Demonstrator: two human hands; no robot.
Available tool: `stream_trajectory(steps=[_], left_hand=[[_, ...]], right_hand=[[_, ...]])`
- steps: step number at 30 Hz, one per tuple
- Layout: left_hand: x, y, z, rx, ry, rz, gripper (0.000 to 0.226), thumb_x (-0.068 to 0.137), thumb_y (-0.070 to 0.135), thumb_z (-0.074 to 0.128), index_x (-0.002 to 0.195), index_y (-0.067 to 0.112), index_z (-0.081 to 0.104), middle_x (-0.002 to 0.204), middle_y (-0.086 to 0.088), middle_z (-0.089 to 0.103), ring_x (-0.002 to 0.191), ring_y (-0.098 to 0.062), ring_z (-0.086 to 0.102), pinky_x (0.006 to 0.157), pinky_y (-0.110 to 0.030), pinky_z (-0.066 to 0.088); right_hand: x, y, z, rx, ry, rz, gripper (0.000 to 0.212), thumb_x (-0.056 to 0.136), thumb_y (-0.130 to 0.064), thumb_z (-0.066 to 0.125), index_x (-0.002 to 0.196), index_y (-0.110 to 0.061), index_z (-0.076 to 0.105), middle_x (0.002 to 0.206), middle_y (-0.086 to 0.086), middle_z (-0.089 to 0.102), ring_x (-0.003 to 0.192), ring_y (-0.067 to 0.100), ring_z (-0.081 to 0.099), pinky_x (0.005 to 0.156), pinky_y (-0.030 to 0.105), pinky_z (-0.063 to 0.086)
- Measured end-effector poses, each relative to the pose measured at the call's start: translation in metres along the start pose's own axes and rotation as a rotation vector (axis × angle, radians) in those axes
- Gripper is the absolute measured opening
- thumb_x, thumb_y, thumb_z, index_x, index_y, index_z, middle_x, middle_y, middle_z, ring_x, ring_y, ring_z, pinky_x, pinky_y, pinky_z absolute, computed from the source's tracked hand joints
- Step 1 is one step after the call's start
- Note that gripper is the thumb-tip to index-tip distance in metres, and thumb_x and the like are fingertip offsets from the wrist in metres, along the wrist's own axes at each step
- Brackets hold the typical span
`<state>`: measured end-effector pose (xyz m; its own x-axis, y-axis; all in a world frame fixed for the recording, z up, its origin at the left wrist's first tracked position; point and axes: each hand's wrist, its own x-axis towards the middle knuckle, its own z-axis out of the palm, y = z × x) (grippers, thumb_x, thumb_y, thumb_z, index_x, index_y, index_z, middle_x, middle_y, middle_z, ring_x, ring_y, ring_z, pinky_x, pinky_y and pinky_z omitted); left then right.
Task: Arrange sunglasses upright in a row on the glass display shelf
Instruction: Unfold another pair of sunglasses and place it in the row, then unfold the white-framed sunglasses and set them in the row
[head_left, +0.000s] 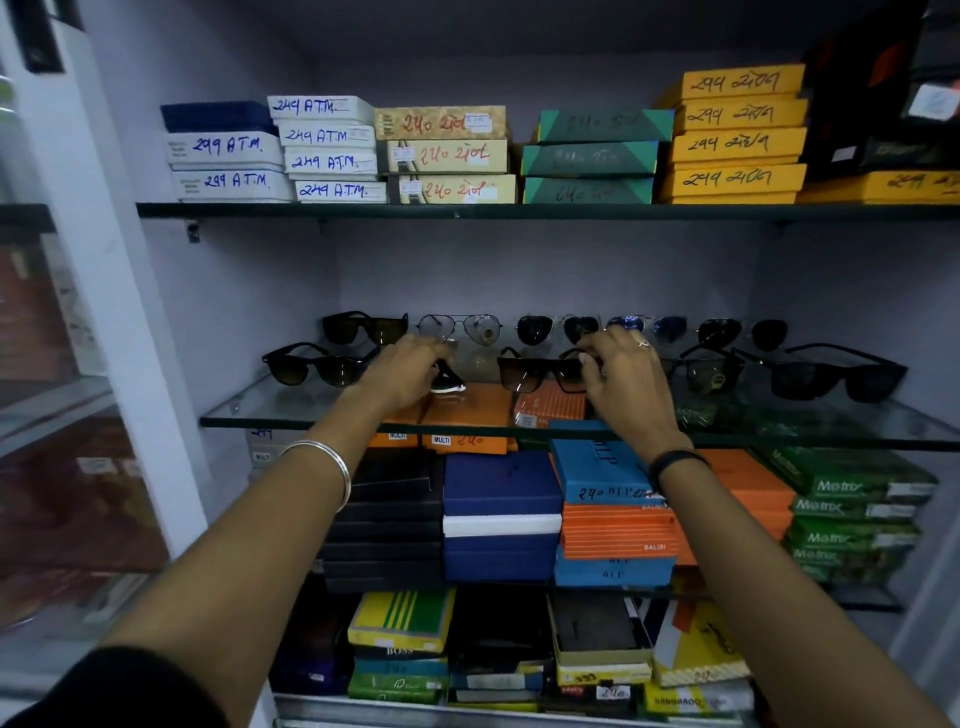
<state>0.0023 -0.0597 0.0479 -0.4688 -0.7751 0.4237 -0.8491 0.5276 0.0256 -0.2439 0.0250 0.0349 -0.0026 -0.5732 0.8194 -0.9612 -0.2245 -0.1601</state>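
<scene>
Most pairs stand in two rows on the shelf (322, 413); your right hand (621, 376) pinches the brown pair (540, 371), your left hand (410, 371) curls around a folded pair (448, 378) not yet set upright.

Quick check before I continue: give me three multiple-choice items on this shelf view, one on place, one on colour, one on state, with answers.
1. The sunglasses at the right hand stand on:
A. the glass shelf
B. the top shelf
C. the floor

2. The top shelf's rightmost box stack is:
A. white
B. yellow
C. pink

3. The left hand is:
A. resting at the person's side
B. reaching onto the glass shelf
C. holding a box

Answers: A, they stand in the front row on the glass; B, yellow boxes with writing; B, its fingers are among the glasses.
</scene>
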Motion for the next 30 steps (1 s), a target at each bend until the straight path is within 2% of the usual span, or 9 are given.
stream_trajectory(steps=[5, 9, 12, 16, 19, 22, 26, 28, 30], left_hand=[[-0.009, -0.001, -0.007, -0.058, 0.246, 0.102, 0.037, 0.084, -0.007, 0.055, 0.118, 0.006, 0.057, 0.121, -0.012, 0.051, 0.105, -0.027, 0.056, 0.093, -0.033, 0.049], [-0.025, 0.002, -0.024, -0.296, 0.476, 0.232, 0.035, 0.079, -0.019, 0.048, 0.104, 0.001, 0.063, 0.109, -0.013, 0.056, 0.099, -0.018, 0.055, 0.087, -0.009, 0.042], [-0.039, 0.008, -0.032, -0.369, 0.524, 0.368, 0.032, 0.077, -0.019, 0.053, 0.099, 0.001, 0.065, 0.106, -0.014, 0.060, 0.103, -0.017, 0.056, 0.093, -0.010, 0.042], [-0.054, 0.018, -0.039, -0.444, 0.581, 0.430, 0.029, 0.079, -0.018, 0.052, 0.097, 0.000, 0.066, 0.102, -0.015, 0.064, 0.103, -0.012, 0.057, 0.092, -0.015, 0.045], [-0.060, 0.023, -0.044, -0.481, 0.604, 0.445, 0.025, 0.081, -0.016, 0.053, 0.095, -0.001, 0.066, 0.099, -0.016, 0.066, 0.099, -0.010, 0.058, 0.090, -0.014, 0.045], [-0.063, 0.031, -0.045, -0.504, 0.586, 0.481, 0.027, 0.079, -0.018, 0.053, 0.096, -0.002, 0.066, 0.100, -0.015, 0.066, 0.099, -0.011, 0.059, 0.090, -0.014, 0.045], [-0.062, 0.037, -0.046, -0.495, 0.558, 0.528, 0.027, 0.079, -0.012, 0.055, 0.100, 0.001, 0.066, 0.107, -0.014, 0.062, 0.105, -0.008, 0.054, 0.094, -0.012, 0.042], [-0.060, 0.035, -0.045, -0.457, 0.537, 0.457, 0.030, 0.080, -0.006, 0.059, 0.106, 0.008, 0.064, 0.114, -0.013, 0.056, 0.105, -0.005, 0.050, 0.094, -0.009, 0.039], [-0.059, 0.027, -0.046, -0.465, 0.459, 0.265, 0.048, 0.080, -0.013, 0.053, 0.119, 0.016, 0.056, 0.116, -0.007, 0.050, 0.094, -0.002, 0.049, 0.085, -0.003, 0.040]], right_hand=[[-0.004, -0.010, -0.002, 0.162, 0.043, -0.037, 0.014, 0.090, -0.008, 0.051, 0.100, -0.005, 0.061, 0.097, 0.013, 0.061, 0.091, 0.021, 0.051, 0.081, 0.037, 0.044], [-0.002, -0.041, 0.005, 0.438, -0.026, -0.052, 0.020, 0.094, -0.012, 0.047, 0.110, -0.008, 0.058, 0.103, 0.004, 0.054, 0.096, 0.011, 0.047, 0.082, 0.019, 0.042], [0.008, -0.062, 0.008, 0.611, -0.162, 0.012, 0.032, 0.098, -0.020, 0.038, 0.127, -0.012, 0.049, 0.126, 0.008, 0.053, 0.116, 0.016, 0.046, 0.097, 0.029, 0.040], [0.019, -0.066, 0.012, 0.776, -0.524, 0.031, 0.037, 0.098, -0.028, 0.038, 0.135, -0.024, 0.043, 0.141, 0.002, 0.047, 0.129, 0.017, 0.040, 0.109, 0.042, 0.034], [0.021, -0.065, 0.013, 0.795, -0.529, -0.025, 0.038, 0.098, -0.027, 0.039, 0.136, -0.029, 0.041, 0.137, -0.003, 0.044, 0.127, 0.014, 0.039, 0.109, 0.042, 0.033], [0.025, -0.069, 0.007, 0.835, -0.494, -0.058, 0.038, 0.099, -0.024, 0.036, 0.137, -0.025, 0.039, 0.130, -0.006, 0.040, 0.124, 0.010, 0.037, 0.106, 0.030, 0.031], [0.031, -0.068, 0.002, 0.831, -0.581, -0.119, 0.022, 0.096, -0.016, 0.044, 0.108, -0.015, 0.062, 0.106, 0.006, 0.058, 0.103, 0.017, 0.054, 0.094, 0.030, 0.042], [0.030, -0.064, 0.000, 0.810, -0.586, -0.071, 0.016, 0.094, -0.016, 0.048, 0.096, -0.015, 0.064, 0.093, -0.005, 0.057, 0.092, 0.011, 0.054, 0.085, 0.029, 0.043], [0.026, -0.058, -0.001, 0.775, -0.521, -0.005, 0.016, 0.094, -0.017, 0.050, 0.098, -0.011, 0.064, 0.091, -0.011, 0.054, 0.089, 0.005, 0.051, 0.081, 0.024, 0.040]])
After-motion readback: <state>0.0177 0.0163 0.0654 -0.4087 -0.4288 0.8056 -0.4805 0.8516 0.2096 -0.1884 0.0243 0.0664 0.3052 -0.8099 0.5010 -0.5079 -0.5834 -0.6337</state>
